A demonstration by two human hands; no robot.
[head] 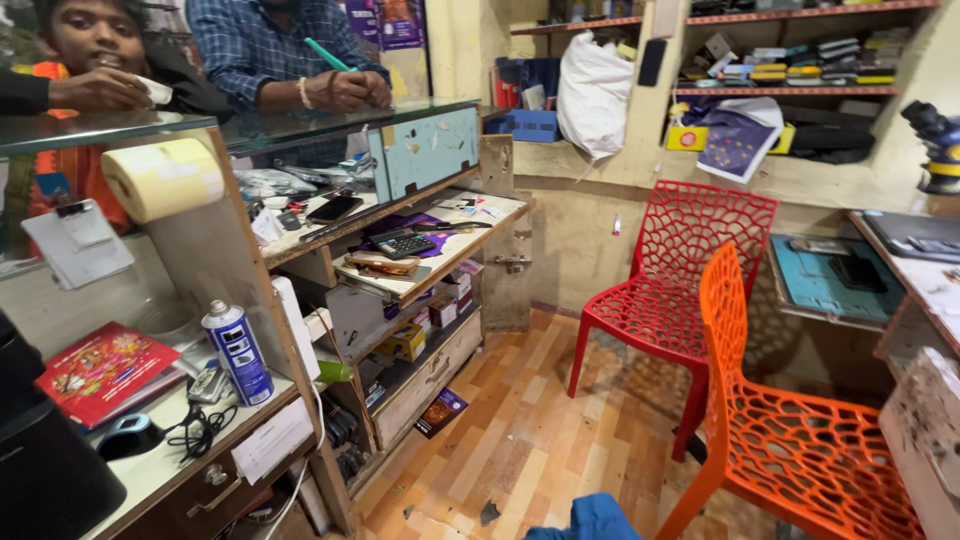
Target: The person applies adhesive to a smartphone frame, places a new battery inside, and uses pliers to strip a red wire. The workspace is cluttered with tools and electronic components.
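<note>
Two openwork plastic chairs, one orange [790, 440] and one red [680, 290], stood side by side on the wood-pattern floor [530, 430]; neither of the wearer's hands showed, so can't tell their state, and a blue-and-white spray can [238, 352] stood upright on the cluttered surface [170, 465] at left

red chair [668, 290] beside orange chair [790, 440]; spray can [238, 352].
</note>
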